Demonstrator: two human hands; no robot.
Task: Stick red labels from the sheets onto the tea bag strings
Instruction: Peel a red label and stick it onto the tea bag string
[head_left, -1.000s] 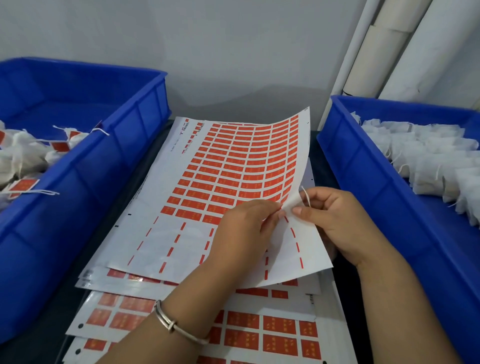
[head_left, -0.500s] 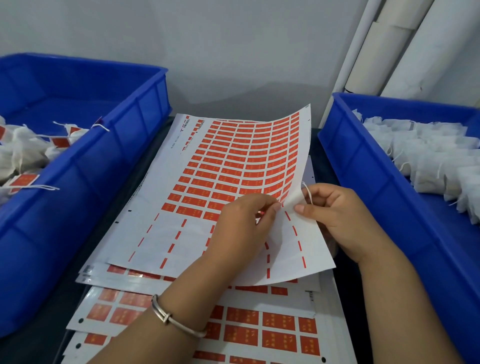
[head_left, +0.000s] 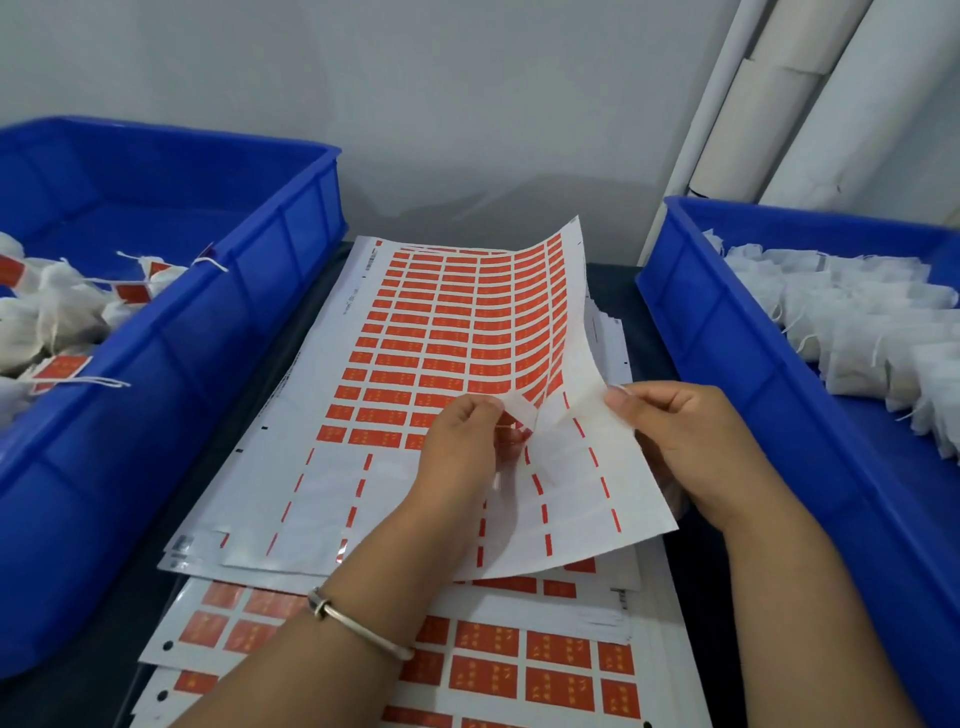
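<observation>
Nearest to me, at the counter's (head_left: 93, 670) front edge, lie older label sheets (head_left: 524, 670) with large red rectangles, fanned one under another. My left forearm crosses them, a metal bangle (head_left: 358, 626) on the wrist.

On top of that stack lies the sheet I am working from (head_left: 363, 483). Its near part is stripped, with only short red dashes left between the blank columns; farther up it holds rows of red labels (head_left: 447, 332). Its right side is lifted off the stack and curls upward.

My left hand (head_left: 467, 447) is curled, with thumb and fingertips pinching a peeled label (head_left: 522, 410) whose pale back faces me, a bit of red showing beneath. My right hand (head_left: 685, 447) is curled too, with thumb and forefinger pinching the raised right edge of the sheet, just beside the peeled label. I cannot tell whether a tea bag string is in either hand.

Along the counter's left edge stands a blue bin (head_left: 171, 395) with finished tea bags (head_left: 57, 312), white pouches with red labels on their strings. Along the right edge stands a second blue bin (head_left: 753, 415), its white unlabelled tea bags (head_left: 852, 322) piled toward the far end, strings loose.

Beyond the counter's back edge is a pale wall, and in the far right corner white paper rolls (head_left: 810, 98) lean upright.
</observation>
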